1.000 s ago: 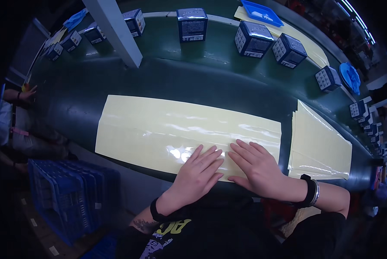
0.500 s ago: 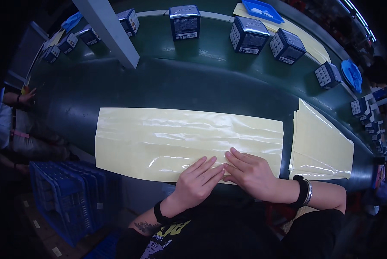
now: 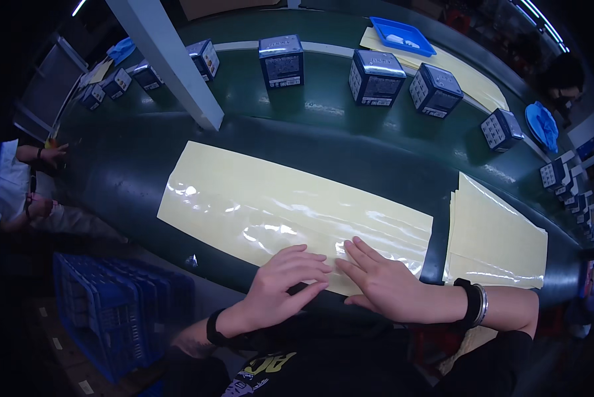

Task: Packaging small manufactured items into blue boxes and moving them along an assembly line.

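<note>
A long, glossy, pale yellow sheet (image 3: pixel 290 198) lies slanted on the dark worktop, its left end farther away than its right. Near the middle of its near edge, my right hand (image 3: pixel 393 284) rests with fingers stretched out and spread. My left hand (image 3: pixel 284 281) is just left of it, over the same edge, fingers loosely extended and thumb apart. Whether the left fingertips touch the sheet I cannot tell. Neither hand grips anything. To the right, a stack of similar yellow sheets (image 3: pixel 495 231) lies beside my right forearm.
Several dark blue boxes (image 3: pixel 281 63) stand along the green conveyor belt (image 3: pixel 323 99) beyond. A grey post (image 3: pixel 168 63) rises at the worktop's far side. Blue crates (image 3: pixel 105 311) stand at lower left; a blue tray (image 3: pixel 403 36) sits at the back. Another person's hand (image 3: pixel 52 155) shows far left.
The sheet has turned, its left end swinging away from me and its right end coming nearer. My left hand has shifted slightly left, apart from the right, and its thumb has spread.
</note>
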The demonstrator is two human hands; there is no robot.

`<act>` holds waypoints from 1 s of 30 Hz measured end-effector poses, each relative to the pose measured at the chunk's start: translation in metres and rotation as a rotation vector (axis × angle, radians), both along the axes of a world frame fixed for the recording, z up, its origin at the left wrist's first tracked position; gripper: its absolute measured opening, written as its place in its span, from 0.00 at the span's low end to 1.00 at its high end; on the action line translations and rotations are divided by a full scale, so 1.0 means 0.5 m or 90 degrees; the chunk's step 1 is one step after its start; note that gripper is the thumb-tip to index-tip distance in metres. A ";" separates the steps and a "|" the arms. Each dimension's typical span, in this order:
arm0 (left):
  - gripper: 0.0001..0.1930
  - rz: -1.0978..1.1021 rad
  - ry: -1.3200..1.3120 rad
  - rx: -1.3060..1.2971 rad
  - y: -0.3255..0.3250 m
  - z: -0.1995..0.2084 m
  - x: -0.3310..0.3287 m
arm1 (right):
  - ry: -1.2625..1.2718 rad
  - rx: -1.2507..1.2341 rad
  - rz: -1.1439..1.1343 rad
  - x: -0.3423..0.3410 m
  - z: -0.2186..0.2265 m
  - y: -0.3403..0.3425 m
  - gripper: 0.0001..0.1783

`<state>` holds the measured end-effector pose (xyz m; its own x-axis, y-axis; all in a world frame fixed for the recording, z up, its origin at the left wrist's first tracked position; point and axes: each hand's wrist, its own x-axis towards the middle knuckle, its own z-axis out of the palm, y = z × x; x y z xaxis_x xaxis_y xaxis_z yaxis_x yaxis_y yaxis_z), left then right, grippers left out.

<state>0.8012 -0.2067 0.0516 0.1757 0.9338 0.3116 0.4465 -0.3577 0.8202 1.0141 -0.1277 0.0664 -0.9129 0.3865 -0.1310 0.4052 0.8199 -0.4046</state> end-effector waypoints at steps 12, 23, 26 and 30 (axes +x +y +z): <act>0.09 0.021 0.185 0.009 0.448 0.115 0.019 | 0.165 0.380 -0.272 -0.030 0.070 0.552 0.33; 0.08 0.257 0.152 0.056 0.671 0.017 0.064 | 0.268 0.264 -0.303 -0.053 -0.011 0.623 0.27; 0.07 0.271 0.147 0.046 0.679 0.022 0.065 | 0.265 0.214 -0.311 -0.050 0.005 0.612 0.29; 0.07 0.289 0.252 0.253 0.653 0.021 0.072 | 0.255 0.221 -0.320 -0.043 -0.002 0.608 0.28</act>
